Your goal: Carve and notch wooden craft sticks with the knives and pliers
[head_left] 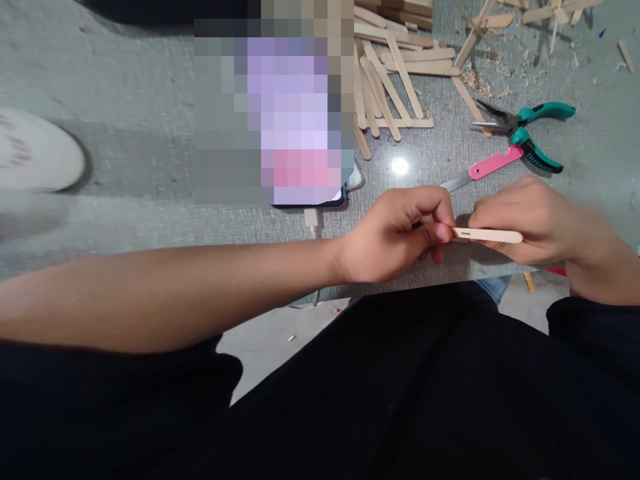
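A flat wooden craft stick point(487, 235) is held level between both hands near the table's front edge. My left hand point(400, 233) pinches its left end with thumb and curled fingers. My right hand point(540, 223) is closed round its right half. The stick has a small dark slot close to the left end. A pink-handled knife point(487, 167) lies on the table just behind my hands, its blade pointing left. Teal-handled pliers point(530, 127) lie behind the knife.
A heap of wooden craft sticks point(390, 87) lies at the back centre, with shavings and stick pieces point(530, 20) to the right. A phone with a plugged cable point(313, 220) sits left of my hands. A white object point(35, 153) rests at far left on the grey table point(125, 133).
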A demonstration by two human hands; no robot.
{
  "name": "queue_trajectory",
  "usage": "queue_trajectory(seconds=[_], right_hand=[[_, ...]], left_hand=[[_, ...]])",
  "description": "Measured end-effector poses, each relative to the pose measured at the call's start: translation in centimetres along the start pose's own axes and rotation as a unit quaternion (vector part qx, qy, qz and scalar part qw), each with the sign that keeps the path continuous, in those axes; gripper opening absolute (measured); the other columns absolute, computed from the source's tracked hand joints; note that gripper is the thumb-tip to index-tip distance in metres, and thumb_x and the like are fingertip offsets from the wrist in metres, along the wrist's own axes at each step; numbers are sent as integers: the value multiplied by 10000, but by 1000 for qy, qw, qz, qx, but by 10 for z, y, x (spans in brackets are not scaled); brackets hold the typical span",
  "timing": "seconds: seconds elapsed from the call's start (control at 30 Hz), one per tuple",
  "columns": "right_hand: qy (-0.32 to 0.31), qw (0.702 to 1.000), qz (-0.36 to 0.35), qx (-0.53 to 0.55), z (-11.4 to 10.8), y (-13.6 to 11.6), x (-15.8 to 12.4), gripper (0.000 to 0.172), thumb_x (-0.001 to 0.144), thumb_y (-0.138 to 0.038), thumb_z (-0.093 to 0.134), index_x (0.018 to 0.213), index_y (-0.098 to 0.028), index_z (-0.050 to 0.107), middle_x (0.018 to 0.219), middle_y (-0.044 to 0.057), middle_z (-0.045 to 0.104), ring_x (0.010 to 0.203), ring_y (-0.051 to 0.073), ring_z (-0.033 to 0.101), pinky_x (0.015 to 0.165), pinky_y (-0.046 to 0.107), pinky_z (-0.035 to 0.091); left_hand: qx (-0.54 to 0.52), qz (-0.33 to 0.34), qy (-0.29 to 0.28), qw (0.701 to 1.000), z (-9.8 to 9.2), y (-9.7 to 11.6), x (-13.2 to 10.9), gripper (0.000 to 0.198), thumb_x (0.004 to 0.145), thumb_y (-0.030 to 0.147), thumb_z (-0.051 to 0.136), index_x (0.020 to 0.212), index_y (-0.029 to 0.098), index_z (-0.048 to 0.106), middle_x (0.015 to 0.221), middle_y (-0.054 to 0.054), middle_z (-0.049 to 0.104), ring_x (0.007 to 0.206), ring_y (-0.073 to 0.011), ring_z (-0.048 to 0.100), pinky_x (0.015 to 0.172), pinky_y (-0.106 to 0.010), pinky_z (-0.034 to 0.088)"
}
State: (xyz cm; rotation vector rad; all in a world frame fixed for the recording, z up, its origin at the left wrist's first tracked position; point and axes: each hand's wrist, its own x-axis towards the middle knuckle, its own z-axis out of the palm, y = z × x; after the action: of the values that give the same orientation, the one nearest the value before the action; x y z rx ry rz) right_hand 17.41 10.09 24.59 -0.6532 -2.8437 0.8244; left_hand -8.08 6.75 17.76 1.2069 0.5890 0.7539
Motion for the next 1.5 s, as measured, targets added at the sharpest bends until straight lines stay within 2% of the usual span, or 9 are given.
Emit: queue_trajectory(seconds=[0.13, 0.23, 0.37, 0.47, 0.7, 0.9, 1.1, 1.4, 1.5], right_hand=[[0, 999, -7, -37, -2, 6, -4, 338, 1172, -303, 498, 867, -241, 630, 702, -40, 566, 616, 136, 423, 631, 345, 290], [32, 997, 19, -66, -3, 12, -7, 347, 1165, -322, 524, 855, -233, 653, 682, -34, 576, 605, 140, 448, 614, 350, 302], [66, 989, 61, -118, 3, 11, -7, 390, 1184, -399, 484, 895, -235, 688, 764, -2, 707, 666, 162, 587, 641, 352, 358], [90, 982, 105, -126, 12, 2, -3, 432, 1197, -405, 426, 895, -229, 679, 743, 4, 694, 649, 162, 583, 643, 352, 372], [123, 965, 179, -148, 26, -10, 5, 439, 1203, -396, 405, 983, -203, 733, 788, 29, 764, 654, 162, 622, 647, 348, 342], [100, 959, 193, -181, 30, -14, 9, 474, 1196, -415, 392, 1080, -181, 787, 776, 46, 767, 631, 175, 591, 626, 356, 277], [71, 961, 189, -189, 31, -13, 10, 473, 1188, -405, 389, 1079, -181, 792, 784, 57, 764, 620, 177, 538, 615, 365, 227], [16, 956, 233, -178, 27, -15, 13, 527, 1190, -409, 342, 1100, -158, 797, 844, 94, 780, 660, 188, 534, 641, 370, 218], [11, 964, 209, -165, 27, -13, 13, 488, 1177, -375, 367, 1098, -170, 803, 855, 89, 787, 670, 186, 530, 655, 372, 211]], left_hand=[[17, 25, 27, 999, 0, 0, -4, 334, 1056, 392, 818, 825, 254, 622, 643, 10, 739, 488, -131, 602, 481, -254, 485], [29, 44, 71, 996, 1, 0, -5, 322, 1069, 414, 804, 854, 256, 623, 636, 10, 744, 479, -134, 606, 470, -264, 477], [50, 13, 143, 988, 5, -1, -6, 338, 1106, 484, 758, 903, 255, 614, 600, 22, 730, 441, -132, 599, 442, -265, 461], [63, 3, 172, 983, 9, -3, -6, 390, 1093, 544, 782, 909, 248, 608, 614, 19, 740, 445, -124, 618, 442, -251, 457], [42, -8, 191, 981, 12, -6, -6, 466, 1073, 638, 798, 926, 244, 596, 707, -10, 803, 478, -119, 671, 471, -241, 521], [68, 15, 203, 977, 13, -7, -7, 477, 1049, 643, 829, 924, 233, 619, 771, -20, 827, 571, -128, 739, 523, -242, 557], [91, 17, 212, 973, 14, -8, -7, 430, 1068, 590, 826, 929, 226, 645, 812, -40, 841, 698, -163, 812, 571, -254, 593], [104, 12, 214, 971, 13, -8, -9, 420, 1066, 564, 833, 921, 201, 679, 785, -47, 858, 596, -134, 779, 519, -215, 572], [90, 13, 205, 974, 12, -8, -8, 407, 1069, 546, 836, 918, 198, 690, 774, -43, 862, 511, -107, 725, 467, -192, 544]])
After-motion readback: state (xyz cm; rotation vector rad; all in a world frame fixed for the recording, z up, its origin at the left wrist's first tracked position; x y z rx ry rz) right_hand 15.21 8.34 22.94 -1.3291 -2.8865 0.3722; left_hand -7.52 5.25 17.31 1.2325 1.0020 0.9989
